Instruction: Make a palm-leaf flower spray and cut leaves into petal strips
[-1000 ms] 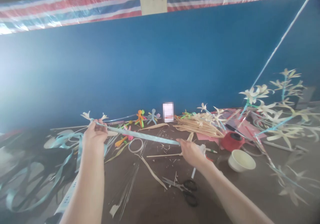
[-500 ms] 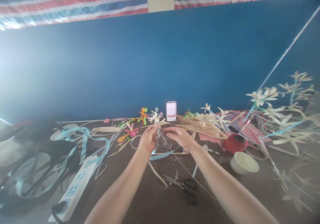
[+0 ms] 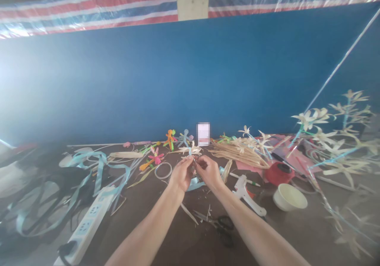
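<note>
A cream flower (image 3: 194, 150) with thin pointed petals, apparently dried leaf strips, stands just above my fingertips. A bit of light blue shows at its base. My left hand (image 3: 181, 173) is closed, its thumb and fingers pinching the flower's stem right below the petals. Against it, my right hand (image 3: 210, 172) is closed too, fingertips pinched at the same spot. What lies between the right fingertips is too small to make out. Light blue ribbon (image 3: 196, 185) lies below and between the hands. Under my wrists, scissors (image 3: 218, 222) with black handles rest on the dark table.
A white glue gun (image 3: 246, 196), a cream bowl (image 3: 290, 197) and a red round object (image 3: 279, 173) lie right. Finished cream flowers (image 3: 335, 155) spread at far right. Dried strips (image 3: 239, 154) lie behind. Left are a power strip (image 3: 89, 224) and colourful flower figures (image 3: 156, 156).
My right hand has moved left and its fingers have closed beside the left hand. The flower has tilted and shifted slightly right. The glue gun, formerly mostly behind my right arm, now shows.
</note>
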Demonstrator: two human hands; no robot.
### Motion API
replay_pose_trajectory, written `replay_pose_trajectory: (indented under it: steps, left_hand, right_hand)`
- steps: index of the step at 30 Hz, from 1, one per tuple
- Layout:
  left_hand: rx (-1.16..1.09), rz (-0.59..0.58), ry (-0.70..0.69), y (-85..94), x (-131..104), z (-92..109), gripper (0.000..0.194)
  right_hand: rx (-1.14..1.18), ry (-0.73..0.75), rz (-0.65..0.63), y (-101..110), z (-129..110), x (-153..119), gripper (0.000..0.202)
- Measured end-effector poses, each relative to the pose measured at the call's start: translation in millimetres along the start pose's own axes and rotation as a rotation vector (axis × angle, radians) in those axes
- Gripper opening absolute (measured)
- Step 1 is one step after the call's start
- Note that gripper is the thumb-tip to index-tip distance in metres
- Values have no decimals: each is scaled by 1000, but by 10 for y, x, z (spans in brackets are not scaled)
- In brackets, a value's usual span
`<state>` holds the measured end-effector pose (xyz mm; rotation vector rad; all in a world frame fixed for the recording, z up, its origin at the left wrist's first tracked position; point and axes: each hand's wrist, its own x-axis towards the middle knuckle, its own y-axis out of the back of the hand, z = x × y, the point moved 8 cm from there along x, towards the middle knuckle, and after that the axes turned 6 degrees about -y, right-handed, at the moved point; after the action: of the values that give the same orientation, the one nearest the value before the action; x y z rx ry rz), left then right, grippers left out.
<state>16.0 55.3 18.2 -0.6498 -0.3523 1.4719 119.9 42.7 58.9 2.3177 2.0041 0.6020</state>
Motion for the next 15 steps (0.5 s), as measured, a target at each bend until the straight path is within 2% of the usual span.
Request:
replay_pose_trajectory:
  steps: [4,10,15]
  left_hand:
    - [41,-36,38,-28,-51,15,20]
    - [81,52,156,63,-75,-93,18]
    - [118,74,168,117,-70,-140,17]
  right_hand:
    - [-123,50,40,77,-35,16,14]
    - [-322,173,86,145,-111,4,10]
    - [-448,254,87,158,-157,-13,12]
